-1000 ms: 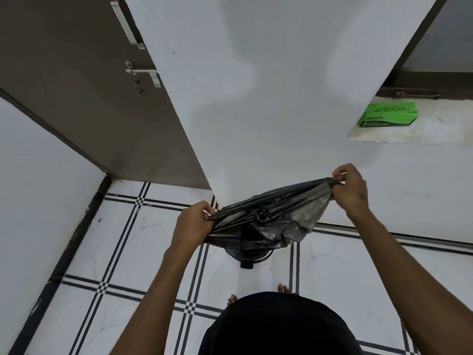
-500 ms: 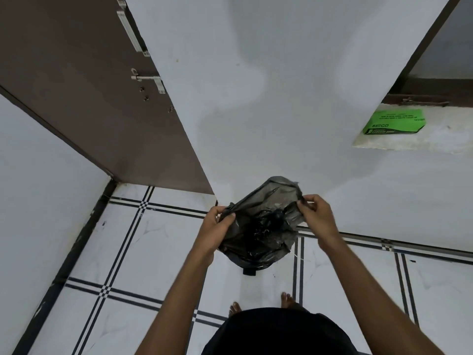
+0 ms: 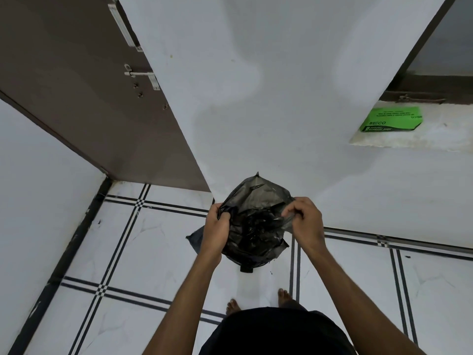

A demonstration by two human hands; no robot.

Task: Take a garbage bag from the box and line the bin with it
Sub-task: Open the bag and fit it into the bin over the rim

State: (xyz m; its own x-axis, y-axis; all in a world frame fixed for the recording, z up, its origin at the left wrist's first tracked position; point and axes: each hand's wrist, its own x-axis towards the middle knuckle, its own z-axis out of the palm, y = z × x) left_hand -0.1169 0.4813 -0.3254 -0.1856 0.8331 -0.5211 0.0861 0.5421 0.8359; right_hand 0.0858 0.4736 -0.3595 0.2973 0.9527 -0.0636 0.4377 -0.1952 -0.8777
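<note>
Both hands are on the black garbage bag now, holding it up right over the bin, of which only a dark sliver and a small black tab peek out below the plastic. The left hand has its fingers curled tight around a bunched edge on the bag's left side; the right hand pinches the thin film at the right edge between thumb and fingertips. This stuff looks feather-light, limp and crinkly, with no stiffness at all, so it will sag and fold wherever it isn't held. It looks slick too, and thin enough to tear if yanked. The best hold, I'd say, is on the open mouth's rim, two opposite points, pulled apart to spread it over the bin. The green bag box sits on a white ledge, well up and right of the bin.
</note>
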